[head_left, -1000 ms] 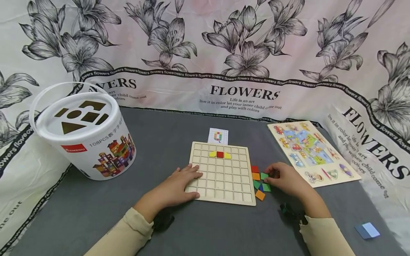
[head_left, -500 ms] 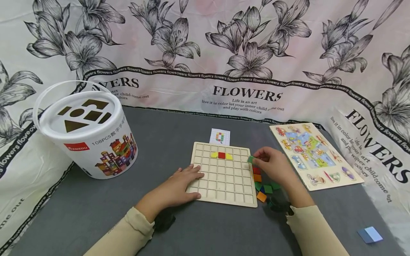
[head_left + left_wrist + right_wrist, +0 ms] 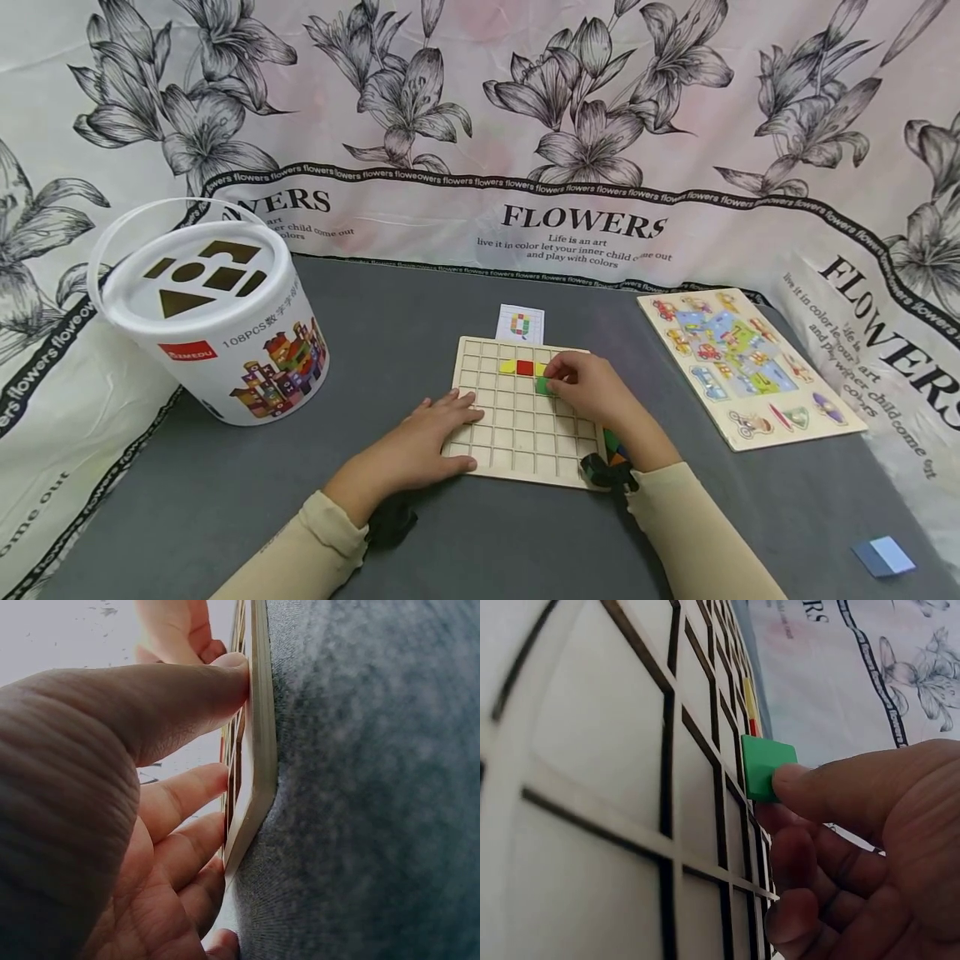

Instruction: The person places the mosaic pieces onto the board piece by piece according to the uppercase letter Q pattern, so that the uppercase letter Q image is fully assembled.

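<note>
A pale wooden grid board (image 3: 502,433) lies on the grey table. In its second row sit a red square tile (image 3: 525,367) and a yellow tile (image 3: 508,366) to its left; another yellow tile to the right is partly covered by fingers. My right hand (image 3: 596,392) pinches a green square tile (image 3: 761,761) between thumb and fingers, close over the cells just below that right yellow tile. With fingers spread, my left hand (image 3: 420,437) rests on the board's left edge; the left wrist view shows its thumb (image 3: 202,686) on the board's rim.
Behind the board lies a small card (image 3: 521,323) with a coloured grid figure. Loose tiles (image 3: 615,450) at the board's right are mostly hidden by my right wrist. A white bucket (image 3: 217,358) stands left, a picture puzzle board (image 3: 750,367) right, a blue folded piece (image 3: 885,556) front right.
My right hand has picked the green tile from the loose tiles beside the board and carried it left over the grid. My left hand has stayed on the board's left edge.
</note>
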Motion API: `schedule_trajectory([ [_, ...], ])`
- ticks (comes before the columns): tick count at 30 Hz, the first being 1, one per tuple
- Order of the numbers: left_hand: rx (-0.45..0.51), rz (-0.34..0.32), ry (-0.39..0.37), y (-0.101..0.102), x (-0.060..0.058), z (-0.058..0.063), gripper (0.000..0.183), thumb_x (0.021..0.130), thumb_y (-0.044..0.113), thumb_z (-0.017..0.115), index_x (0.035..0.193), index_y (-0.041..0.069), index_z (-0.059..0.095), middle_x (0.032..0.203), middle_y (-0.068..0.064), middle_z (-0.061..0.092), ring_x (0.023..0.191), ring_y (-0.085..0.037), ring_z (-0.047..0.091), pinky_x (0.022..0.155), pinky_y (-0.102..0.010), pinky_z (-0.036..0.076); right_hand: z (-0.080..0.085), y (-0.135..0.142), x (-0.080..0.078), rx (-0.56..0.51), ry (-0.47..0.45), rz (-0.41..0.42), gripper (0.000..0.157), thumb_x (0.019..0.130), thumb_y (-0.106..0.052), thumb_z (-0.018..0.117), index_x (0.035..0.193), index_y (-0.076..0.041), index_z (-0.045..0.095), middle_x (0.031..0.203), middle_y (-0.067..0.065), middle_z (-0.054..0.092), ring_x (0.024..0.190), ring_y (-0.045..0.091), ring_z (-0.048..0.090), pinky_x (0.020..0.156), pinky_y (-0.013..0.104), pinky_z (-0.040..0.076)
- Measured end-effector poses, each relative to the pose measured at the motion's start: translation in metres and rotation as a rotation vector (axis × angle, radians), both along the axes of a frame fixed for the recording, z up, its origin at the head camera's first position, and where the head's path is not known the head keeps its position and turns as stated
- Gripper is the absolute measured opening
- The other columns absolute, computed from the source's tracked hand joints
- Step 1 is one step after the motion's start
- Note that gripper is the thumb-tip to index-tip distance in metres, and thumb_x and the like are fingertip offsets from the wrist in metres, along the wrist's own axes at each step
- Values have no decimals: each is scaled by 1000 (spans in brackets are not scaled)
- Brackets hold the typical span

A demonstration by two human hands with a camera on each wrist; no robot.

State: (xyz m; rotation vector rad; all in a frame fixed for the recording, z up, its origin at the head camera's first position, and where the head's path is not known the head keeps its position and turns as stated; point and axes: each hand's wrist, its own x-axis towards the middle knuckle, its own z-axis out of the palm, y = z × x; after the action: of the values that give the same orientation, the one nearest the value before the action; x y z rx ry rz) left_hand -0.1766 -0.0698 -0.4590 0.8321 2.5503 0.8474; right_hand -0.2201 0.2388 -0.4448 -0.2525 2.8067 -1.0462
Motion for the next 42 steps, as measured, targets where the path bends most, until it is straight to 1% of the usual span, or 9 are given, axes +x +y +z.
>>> schedule_trajectory([
  [10, -4, 4, 1, -1, 0, 1, 65, 99, 27, 81, 158, 15, 59, 176, -8, 40, 169, -30, 25, 137, -63, 16, -2, -5, 1, 30, 25, -1, 9, 105, -13, 72, 109, -11, 79, 107, 8, 74, 91, 20, 65, 81, 40, 55],
  [13, -5, -2, 0, 0, 0, 1, 65, 99, 27, 81, 159, 15, 58, 176, -8, 39, 169, -30, 25, 137, -63, 16, 0, -1, 3, 32, 19, -10, 9, 106, -14, 71, 110, -11, 79, 109, 8, 74, 90, 20, 64, 78, 38, 55],
  [17, -4, -7, -5, 2, 1, 1, 65, 99, 28, 81, 159, 15, 58, 177, -8, 39, 169, -30, 24, 137, -63, 16, 8, 19, 7, 38, 25, -64, 13, 107, -16, 71, 115, -10, 79, 109, 11, 73, 83, 22, 62, 70, 35, 53],
  [22, -5, -1, 1, 2, 2, 2, 66, 99, 27, 81, 159, 14, 58, 176, -9, 39, 169, -31, 24, 137, -64, 15, 12, 63, 22, 51, 17, -103, 16, 107, -18, 71, 117, -7, 77, 104, 10, 74, 82, 20, 63, 70, 34, 53],
  [27, -20, 7, 5, 1, 2, 2, 66, 99, 27, 80, 160, 14, 57, 177, -7, 38, 170, -29, 22, 137, -62, 15, 7, 108, 52, 4, -54, -36, 19, 106, -18, 72, 120, -5, 76, 95, 5, 70, 78, 13, 59, 69, 29, 50],
  [31, -16, 9, 5, -1, 3, 4, 66, 98, 26, 81, 158, 12, 58, 176, -9, 39, 169, -31, 24, 137, -63, 16, 2, 131, 70, -70, -104, 41, 26, 105, -14, 74, 127, -2, 74, 97, 5, 65, 76, 9, 56, 67, 26, 48],
  [35, -7, 12, -1, -1, 3, 5, 66, 98, 25, 82, 158, 11, 58, 176, -10, 39, 169, -31, 26, 136, -64, 16, 0, 137, 77, -87, -117, 93, 31, 103, -11, 76, 132, -1, 73, 100, 4, 63, 77, 9, 53, 66, 26, 46],
  [39, -9, 8, -2, 0, 3, 4, 66, 98, 26, 82, 158, 12, 58, 176, -10, 39, 169, -31, 26, 137, -63, 16, 0, 132, 78, -54, -72, 136, 34, 99, -15, 81, 130, -4, 75, 101, 3, 65, 77, 9, 51, 65, 27, 45],
  [42, -12, 5, 4, 1, 3, 5, 66, 98, 26, 82, 158, 13, 58, 176, -9, 39, 169, -31, 25, 137, -63, 16, 0, 126, 79, -3, -24, 141, 32, 96, -20, 85, 126, -10, 78, 103, 1, 65, 79, 8, 50, 66, 26, 44],
])
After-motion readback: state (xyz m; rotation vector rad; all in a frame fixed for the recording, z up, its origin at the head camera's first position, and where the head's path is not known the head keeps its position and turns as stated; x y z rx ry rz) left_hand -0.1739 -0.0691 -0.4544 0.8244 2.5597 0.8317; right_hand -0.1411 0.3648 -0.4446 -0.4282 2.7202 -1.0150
